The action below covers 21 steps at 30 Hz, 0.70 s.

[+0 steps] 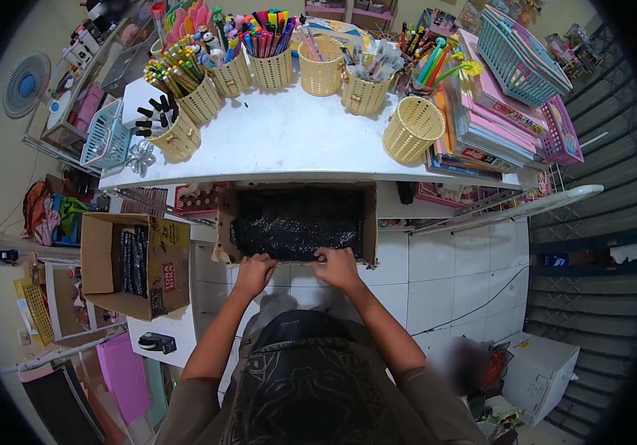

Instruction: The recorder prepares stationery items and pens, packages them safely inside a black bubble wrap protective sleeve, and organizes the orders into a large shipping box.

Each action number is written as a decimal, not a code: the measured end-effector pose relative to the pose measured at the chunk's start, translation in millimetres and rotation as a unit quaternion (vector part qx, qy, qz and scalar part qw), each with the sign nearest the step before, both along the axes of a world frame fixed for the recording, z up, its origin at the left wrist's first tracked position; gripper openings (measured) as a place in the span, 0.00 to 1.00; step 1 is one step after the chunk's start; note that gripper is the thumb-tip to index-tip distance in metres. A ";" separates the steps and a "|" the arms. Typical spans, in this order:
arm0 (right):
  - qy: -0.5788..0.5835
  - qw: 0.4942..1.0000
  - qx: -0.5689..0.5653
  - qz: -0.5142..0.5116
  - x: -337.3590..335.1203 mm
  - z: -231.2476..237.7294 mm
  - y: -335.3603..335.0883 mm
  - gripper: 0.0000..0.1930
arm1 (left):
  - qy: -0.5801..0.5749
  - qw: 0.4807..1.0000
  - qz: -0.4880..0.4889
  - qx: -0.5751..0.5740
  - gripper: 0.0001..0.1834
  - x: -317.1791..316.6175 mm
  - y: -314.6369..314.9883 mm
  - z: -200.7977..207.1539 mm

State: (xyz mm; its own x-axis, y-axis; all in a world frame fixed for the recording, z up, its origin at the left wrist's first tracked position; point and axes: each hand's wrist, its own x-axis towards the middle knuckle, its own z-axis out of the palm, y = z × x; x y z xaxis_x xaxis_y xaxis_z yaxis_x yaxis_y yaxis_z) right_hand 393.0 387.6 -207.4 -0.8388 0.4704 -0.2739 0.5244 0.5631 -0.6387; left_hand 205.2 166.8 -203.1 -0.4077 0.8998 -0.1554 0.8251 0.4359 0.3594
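An open brown cardboard box [223, 222] is held just below the edge of the white table [281, 141]. It is filled with a dark, glittery black mass [296, 226] of small items. My left hand [255, 271] grips the box's near rim at the left. My right hand [337, 265] grips the same rim at the right. Both hands have the fingers curled over the cardboard edge.
Several cream woven baskets [412, 128] of pens and markers stand on the table, one lying empty on its side. Stacked notebooks [492, 122] and blue baskets [518, 55] fill the right. A second open carton [100, 259] sits at my left. White floor tiles [459, 274] lie below.
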 end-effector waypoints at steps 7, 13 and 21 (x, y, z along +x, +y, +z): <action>-0.009 0.977 -0.051 -0.209 -38.0 -85.8 32.9 0.27 | -0.048 0.998 -0.048 0.013 0.10 -2.1 2.2 -5.2; -0.118 0.976 0.044 -0.177 -62.5 -83.7 40.7 0.33 | -0.059 0.998 -0.023 0.000 0.12 1.4 6.6 -3.9; -0.063 0.979 0.168 -0.100 -48.7 -84.7 51.2 0.37 | -0.018 0.999 0.010 0.040 0.24 29.6 25.1 -11.9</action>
